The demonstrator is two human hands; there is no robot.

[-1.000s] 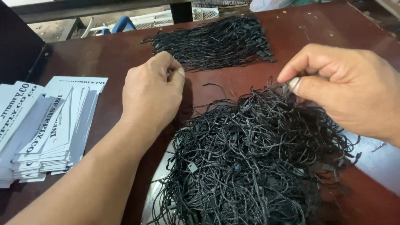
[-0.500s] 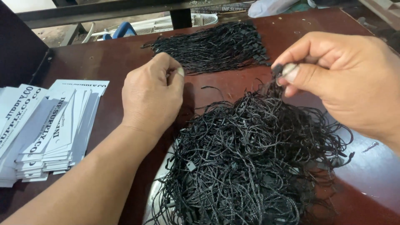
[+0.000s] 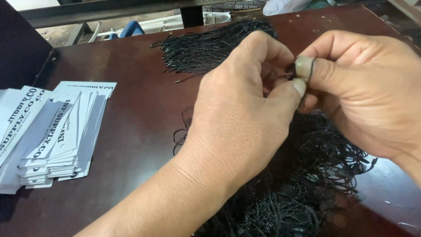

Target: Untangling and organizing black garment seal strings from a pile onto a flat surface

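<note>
Pinching one black cord (image 3: 310, 70): two hands, left (image 3: 245, 114) and right (image 3: 364, 92), between two cord heaps.

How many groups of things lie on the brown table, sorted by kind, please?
Heaps of thin black cord: 2, a tangled one under the hands and a straighter bundle farther back.
Fanned stacks of white printed card tags: 1.
Single black cord loop pinched between left hand and right hand: 1.
Total: 4.
</note>
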